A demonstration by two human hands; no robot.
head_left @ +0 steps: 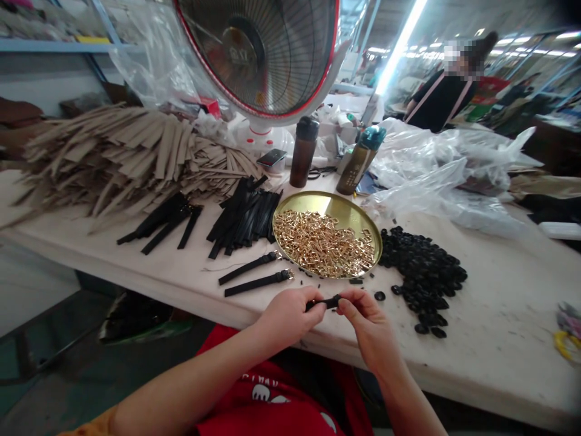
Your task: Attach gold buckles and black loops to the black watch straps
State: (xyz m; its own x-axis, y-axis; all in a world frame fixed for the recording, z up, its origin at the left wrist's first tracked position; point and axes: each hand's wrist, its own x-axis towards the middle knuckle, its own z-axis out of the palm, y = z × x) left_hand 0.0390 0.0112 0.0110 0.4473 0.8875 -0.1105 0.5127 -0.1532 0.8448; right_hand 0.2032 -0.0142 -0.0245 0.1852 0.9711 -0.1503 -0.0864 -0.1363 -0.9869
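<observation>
Between my two hands, over the table's front edge, is a short black strap (327, 302). My left hand (293, 312) is closed round one end of it, and my right hand (367, 313) pinches the other end. Just beyond my left hand lie two black straps with gold buckles, a nearer strap (256, 283) and a farther strap (247, 267). A round gold tray (347, 209) holds a heap of small gold buckles (320, 242). Right of it spreads a pile of small black rings or loops (422, 272).
Black strips (247, 215) and a big stack of beige strips (113, 157) lie left. Behind the tray stand a dark bottle (303, 151), a tilted bottle (358, 163) and a fan (258, 54). Plastic bags (445, 175) and yellow-handled scissors (565, 345) are right. A person (442, 97) stands beyond.
</observation>
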